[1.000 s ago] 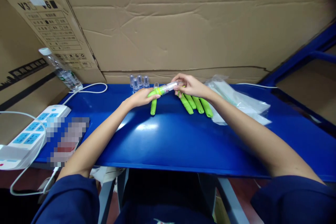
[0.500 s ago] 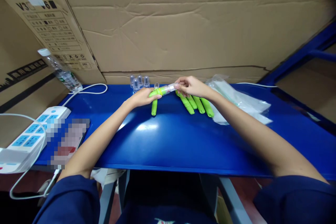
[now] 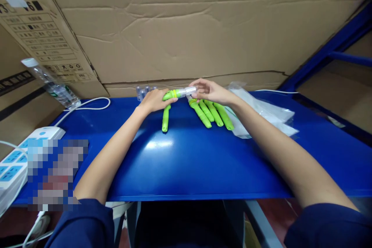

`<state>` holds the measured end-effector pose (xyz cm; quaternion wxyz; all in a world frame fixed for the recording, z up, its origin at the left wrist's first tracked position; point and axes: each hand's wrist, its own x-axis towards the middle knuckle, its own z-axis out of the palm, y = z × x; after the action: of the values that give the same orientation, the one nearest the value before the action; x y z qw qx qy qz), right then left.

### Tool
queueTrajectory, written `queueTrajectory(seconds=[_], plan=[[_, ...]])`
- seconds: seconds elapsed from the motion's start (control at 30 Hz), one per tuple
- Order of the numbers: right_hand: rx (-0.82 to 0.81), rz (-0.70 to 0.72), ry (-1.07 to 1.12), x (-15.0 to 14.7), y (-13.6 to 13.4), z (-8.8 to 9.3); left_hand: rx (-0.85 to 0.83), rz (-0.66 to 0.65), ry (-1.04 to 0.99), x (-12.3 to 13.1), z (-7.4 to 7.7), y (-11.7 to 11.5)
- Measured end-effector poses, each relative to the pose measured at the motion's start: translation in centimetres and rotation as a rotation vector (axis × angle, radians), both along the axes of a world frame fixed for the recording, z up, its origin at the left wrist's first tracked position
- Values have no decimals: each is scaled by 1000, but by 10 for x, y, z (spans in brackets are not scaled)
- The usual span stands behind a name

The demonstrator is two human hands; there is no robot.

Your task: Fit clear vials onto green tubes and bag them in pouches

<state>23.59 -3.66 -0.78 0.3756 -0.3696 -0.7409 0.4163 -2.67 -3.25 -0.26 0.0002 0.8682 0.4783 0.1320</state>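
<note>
My left hand [image 3: 155, 100] is closed around the green body of a bamboo-like tube [image 3: 167, 95] with a yellow ring. Its clear end [image 3: 189, 90] points right, and the curled fingers of my right hand [image 3: 207, 91] hold it at the tip. Below my left hand lies another green tube [image 3: 165, 120], its upper part covered by the hand. Several more green tubes [image 3: 216, 115] lie side by side under my right hand. Behind my left hand, several small clear caps [image 3: 142, 92] stand on the table, partly hidden.
Clear plastic bags [image 3: 261, 110] lie right of the tubes on the blue table [image 3: 180, 162]. At the left are a water bottle [image 3: 55, 87], a white power strip [image 3: 43, 137], a blurred-out phone [image 3: 62, 170] and white cables. A cardboard wall [image 3: 186, 38] rises behind.
The held tube now lies more level, and its clear end sits slightly further left in view. Both hands keep their hold. The whole view has shifted a little.
</note>
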Motion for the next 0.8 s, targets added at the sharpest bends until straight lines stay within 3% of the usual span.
queueTrajectory(seconds=[0.17,0.33,0.43,0.57,0.8], plan=[[-82,-64,-156,5,1,1,-26,-46,-26,-1,1,0],[-43,-44,-37,4,-5,6,-44,-84,-85,4,2,-1],[-107,-102,-41,2,-8,9,-60,-119,-135,5,2,-1],[-132,-72,32,2,-11,14,-58,-130,-142,5,1,0],[-169,-49,3,1,-17,19,-124,-166,-232,4,-3,5]])
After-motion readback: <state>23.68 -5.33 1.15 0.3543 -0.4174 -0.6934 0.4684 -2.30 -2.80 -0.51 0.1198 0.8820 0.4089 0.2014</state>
